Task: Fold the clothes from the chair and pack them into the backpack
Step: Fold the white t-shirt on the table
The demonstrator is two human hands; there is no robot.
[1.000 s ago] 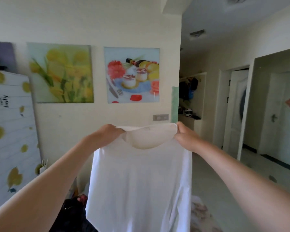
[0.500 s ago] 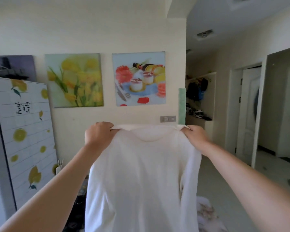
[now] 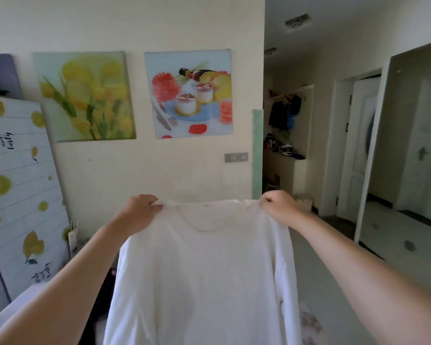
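At the far left a tall panel printed with lemons [image 3: 18, 195] is leaning against the wall, its right edge slanting down towards the floor, and a picture of yellow flowers [image 3: 85, 95] is hanging on the wall beside it. The left hand [image 3: 139, 212] is reaching forward at chest height, its fingers curled tight and pinching the left shoulder seam of a white shirt [image 3: 202, 282]. The shirt is hanging flat and open between the two hands, its neckline facing the camera, its top edge pulled nearly straight and its side edges dropping out of view at the bottom. Low on the left, just behind the shirt's edge, a dark shape [image 3: 100, 307] is showing; what it is cannot be told. On the far wall above the shirt a picture of desserts [image 3: 188, 93] is hanging, with a wall switch [image 3: 236, 157] lower to its right and a green strip [image 3: 257, 153] running down the wall's corner. The right hand [image 3: 279, 207] is gripping the right shoulder seam, its fingers bunched around the cloth. To the right the floor [image 3: 334, 265] is lying open towards a hallway, where coats [image 3: 284, 113] are hanging in a recess and a white door [image 3: 361, 145] is standing ajar.
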